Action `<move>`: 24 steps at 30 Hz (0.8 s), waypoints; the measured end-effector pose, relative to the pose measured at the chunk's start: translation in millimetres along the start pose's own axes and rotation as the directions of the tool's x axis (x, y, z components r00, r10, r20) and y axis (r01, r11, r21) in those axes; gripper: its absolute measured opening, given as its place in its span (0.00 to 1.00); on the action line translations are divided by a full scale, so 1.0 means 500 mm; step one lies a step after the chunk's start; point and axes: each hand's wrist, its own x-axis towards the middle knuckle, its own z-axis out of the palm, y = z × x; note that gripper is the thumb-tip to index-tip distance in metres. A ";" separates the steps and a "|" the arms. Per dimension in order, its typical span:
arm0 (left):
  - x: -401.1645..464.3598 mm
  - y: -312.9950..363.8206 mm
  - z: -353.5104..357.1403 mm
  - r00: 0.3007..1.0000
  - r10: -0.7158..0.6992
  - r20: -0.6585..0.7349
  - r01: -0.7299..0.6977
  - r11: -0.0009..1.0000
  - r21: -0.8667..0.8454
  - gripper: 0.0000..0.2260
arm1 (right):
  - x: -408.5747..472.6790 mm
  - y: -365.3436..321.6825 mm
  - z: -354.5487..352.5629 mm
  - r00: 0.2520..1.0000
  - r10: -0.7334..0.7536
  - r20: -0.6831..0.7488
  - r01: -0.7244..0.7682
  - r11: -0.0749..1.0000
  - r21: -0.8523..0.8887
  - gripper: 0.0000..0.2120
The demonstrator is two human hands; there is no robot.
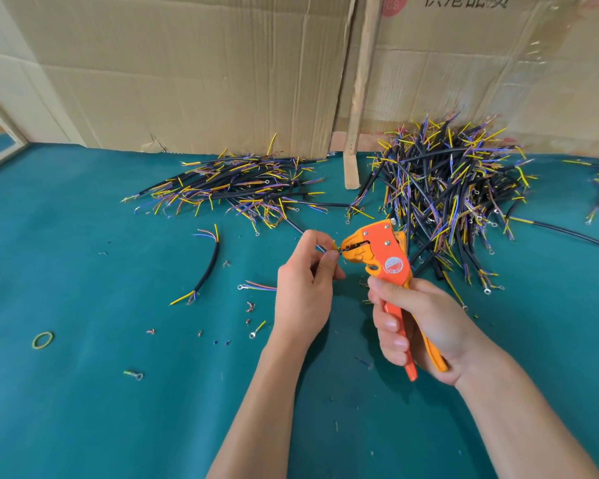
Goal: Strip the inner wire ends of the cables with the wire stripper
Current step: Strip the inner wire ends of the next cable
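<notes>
Forearms: two bare forearms rose from the bottom edge toward the frame's centre.
Right hand [419,326]: fingers curled round the handles of the orange wire stripper [381,250], its head pointing left at centre frame.
Left hand [305,288]: fingertips pinched the thin wire ends of a cable [320,248] just left of the stripper's head; the wire tips met the mouth of the tool, though how deep they sat could not be told.
Tabletop [101,409]: teal cloth strewn with insulation scraps.
Loose cable [206,267]: black, alone, left of centre.
Left pile [236,188]: cables lying flat, upper centre.
Right pile [446,188]: taller heap, upper right, just behind the stripper.
Rubber band [43,339]: green, lower left.
Cardboard [187,63]: creased sheets standing across the top.
Wooden strip [360,91]: upright between the piles.
</notes>
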 end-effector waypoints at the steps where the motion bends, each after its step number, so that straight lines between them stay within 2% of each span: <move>1: 0.000 0.001 0.000 1.000 -0.001 -0.002 0.001 1.000 -0.002 0.07 | 0.000 0.000 -0.001 1.000 -0.003 0.006 0.003 1.000 0.004 0.14; 9: 0.000 0.001 -0.003 1.000 -0.018 -0.016 0.017 0.999 -0.032 0.07 | -0.004 -0.004 -0.018 0.994 -0.035 0.107 0.013 0.981 0.194 0.16; 13: -0.002 0.007 -0.001 0.999 -0.030 -0.028 0.029 0.999 -0.034 0.07 | -0.002 -0.001 -0.014 0.993 -0.083 0.086 0.066 0.979 0.193 0.21; 18: -0.002 0.011 0.002 0.999 -0.052 -0.013 0.051 0.998 -0.022 0.08 | 0.004 0.005 0.003 0.957 -0.280 0.077 0.264 0.949 0.172 0.18; 21: -0.003 0.013 0.004 0.999 -0.041 -0.001 0.041 0.999 -0.018 0.07 | 0.010 0.012 0.014 0.963 -0.266 0.051 0.260 0.960 0.109 0.23; 24: -0.004 0.011 0.006 1.000 -0.022 0.009 0.022 1.000 -0.012 0.06 | 0.015 0.019 0.019 0.965 -0.260 0.038 0.254 0.961 0.108 0.24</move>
